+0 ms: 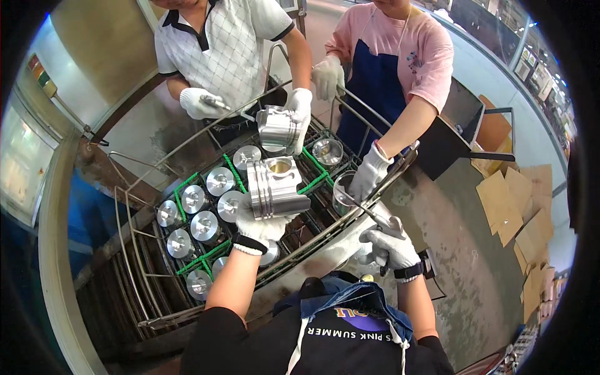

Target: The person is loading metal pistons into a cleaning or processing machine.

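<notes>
My left hand [261,226], in a white knit glove, grips a shiny metal piston [275,190] from below. The piston lies on its side over the wire basket, ring grooves to the left and round pin hole turned up. My right hand [392,245], gloved too, is closed around a slim metal hand tool [379,219] beside the basket's right edge; the tool's exact kind is unclear. Its thin end points up and left, apart from my piston. Below my left hand, several more pistons [204,225] stand crown up in the basket, between green-wrapped dividers [215,251].
A wire-sided basket [134,231] spans the middle. Across it, a co-worker's gloved hands hold another piston [278,128] and a thin tool [214,102]. A second co-worker's gloved hand [370,172] reaches to a piston at the right edge. Flattened cardboard [500,203] lies on the floor at right.
</notes>
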A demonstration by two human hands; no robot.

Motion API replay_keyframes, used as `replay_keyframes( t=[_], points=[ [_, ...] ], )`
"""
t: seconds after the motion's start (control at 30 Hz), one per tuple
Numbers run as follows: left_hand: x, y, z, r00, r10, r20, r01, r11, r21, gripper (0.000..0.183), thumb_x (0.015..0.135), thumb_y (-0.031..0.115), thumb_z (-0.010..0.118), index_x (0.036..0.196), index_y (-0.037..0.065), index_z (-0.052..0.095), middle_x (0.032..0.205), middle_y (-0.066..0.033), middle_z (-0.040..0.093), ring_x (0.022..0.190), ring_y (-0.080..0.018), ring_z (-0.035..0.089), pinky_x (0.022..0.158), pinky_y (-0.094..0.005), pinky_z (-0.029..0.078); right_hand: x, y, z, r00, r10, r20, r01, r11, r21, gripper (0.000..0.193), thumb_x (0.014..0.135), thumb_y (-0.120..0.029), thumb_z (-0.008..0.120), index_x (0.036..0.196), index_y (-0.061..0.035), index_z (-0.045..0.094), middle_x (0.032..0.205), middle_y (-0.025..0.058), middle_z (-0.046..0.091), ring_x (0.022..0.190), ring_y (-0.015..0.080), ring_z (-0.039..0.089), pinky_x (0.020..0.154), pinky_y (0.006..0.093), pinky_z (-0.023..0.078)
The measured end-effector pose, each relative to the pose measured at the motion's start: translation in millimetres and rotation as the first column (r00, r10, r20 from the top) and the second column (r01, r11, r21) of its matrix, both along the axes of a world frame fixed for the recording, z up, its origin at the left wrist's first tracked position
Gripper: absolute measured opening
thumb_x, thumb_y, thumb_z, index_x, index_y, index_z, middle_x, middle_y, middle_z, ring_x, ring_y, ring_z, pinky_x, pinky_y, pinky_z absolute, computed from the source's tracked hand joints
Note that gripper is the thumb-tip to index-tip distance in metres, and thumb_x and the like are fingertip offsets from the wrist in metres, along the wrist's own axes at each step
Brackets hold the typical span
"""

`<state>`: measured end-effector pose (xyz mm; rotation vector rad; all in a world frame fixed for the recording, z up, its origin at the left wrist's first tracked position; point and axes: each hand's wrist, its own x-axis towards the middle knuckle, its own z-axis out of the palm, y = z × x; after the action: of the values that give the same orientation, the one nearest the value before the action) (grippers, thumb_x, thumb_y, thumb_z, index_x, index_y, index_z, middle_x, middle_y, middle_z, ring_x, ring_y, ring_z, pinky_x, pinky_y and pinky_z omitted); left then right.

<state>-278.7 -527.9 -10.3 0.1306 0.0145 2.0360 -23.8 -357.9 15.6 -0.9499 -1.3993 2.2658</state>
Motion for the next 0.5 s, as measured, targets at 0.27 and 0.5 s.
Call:
replay_keyframes(
  t=[0.27,0.5],
  points=[
    [5.3,0.1,-2.6,0.994,0.108,0.034,-0.092,0.947,-0.308,0.049,0.088,0.019,0.040,0.131,-0.001,0.050,0.129,-0.0205,0.057,0.121,-0.0397,0.055,0.106,-0.0593,0.039,-0.2,5.3,7.6,0.966,0.259,0.009,-0.258,0.965,-0.051,0.050,0.085,-0.011,0.071,0.128,0.0056,0.053,0.090,0.0091,0.069,0.080,0.0131,0.066,0.063,0.0231,0.051],
    [-13.4,-8.9,-21.9,0.935,0.299,-0.190,-0.345,0.891,-0.296,0.035,0.074,0.006,0.061,0.108,0.004,0.061,0.105,-0.0088,0.068,0.096,-0.0268,0.065,0.093,-0.0421,0.051,20.8,3.4,-27.0,0.966,0.235,0.109,-0.253,0.946,0.202,0.042,0.079,-0.026,0.075,0.110,0.0002,0.066,0.079,0.0047,0.065,0.057,0.0072,0.053,0.055,0.0232,0.049]
  ],
)
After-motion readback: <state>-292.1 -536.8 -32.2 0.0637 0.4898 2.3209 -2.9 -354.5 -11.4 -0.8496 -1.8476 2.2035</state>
